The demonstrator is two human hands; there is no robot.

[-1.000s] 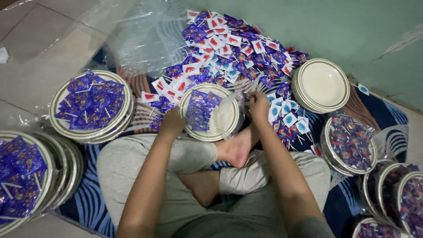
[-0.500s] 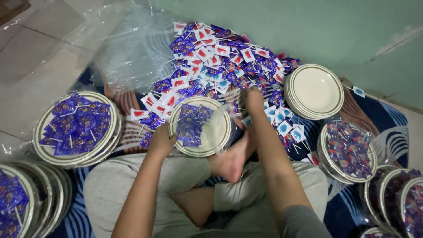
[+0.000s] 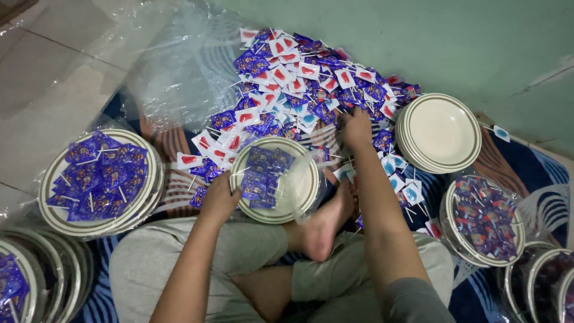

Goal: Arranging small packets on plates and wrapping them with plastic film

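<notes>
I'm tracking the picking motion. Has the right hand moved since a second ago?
Yes. The right hand has gone from the rim of the plate held in the lap up into the pile of wrapped lollipops.

Cream plate (image 3: 302,197) with brown rim bands holds purple packets (image 3: 263,176); beyond it, a purple, white and red packet pile (image 3: 299,84). Blue patterned mat (image 3: 538,161).

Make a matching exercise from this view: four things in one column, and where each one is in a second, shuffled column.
Things:
1. left hand
2. right hand
3. stack of empty plates
4. bare foot

Places:
A. in the pile of wrapped lollipops
B. beside the pile, by the green wall
C. on the rim of the plate with purple lollipops
D. under that plate's near edge

Pairs: 1-C, 2-A, 3-B, 4-D
</notes>
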